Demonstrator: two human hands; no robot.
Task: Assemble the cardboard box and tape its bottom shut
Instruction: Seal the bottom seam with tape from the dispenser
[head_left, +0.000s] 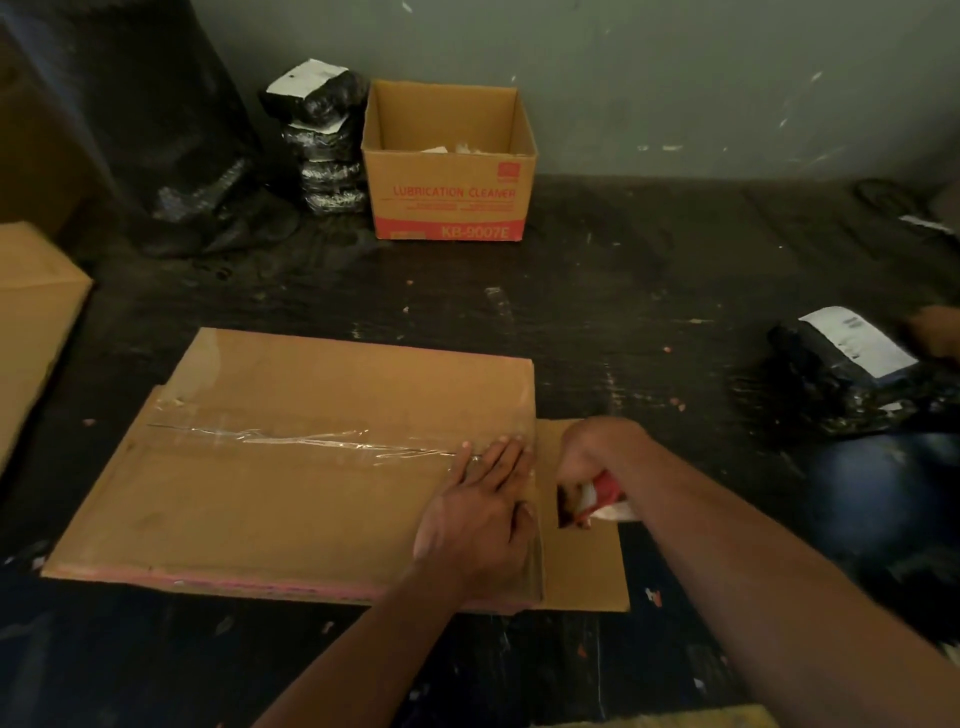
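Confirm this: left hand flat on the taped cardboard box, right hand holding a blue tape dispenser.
Wrong colour: the head view shows the tape dispenser in the right hand is red and white. The left hand does lie flat on the taped cardboard box.

The open brown cardboard box (449, 171) at the back by the wall bears red capitals across its front face: "LUBRICATION CLEANER". Beneath them run lines of smaller red print, too fine to read. A solid red band along the bottom of the same face carries "KB-9007E" in pale letters towards its right end. A small red square logo near the face's top right corner is illegible. The white label (857, 340) on the black plastic-wrapped parcel (815, 379) at the right shows dark print too small to read.
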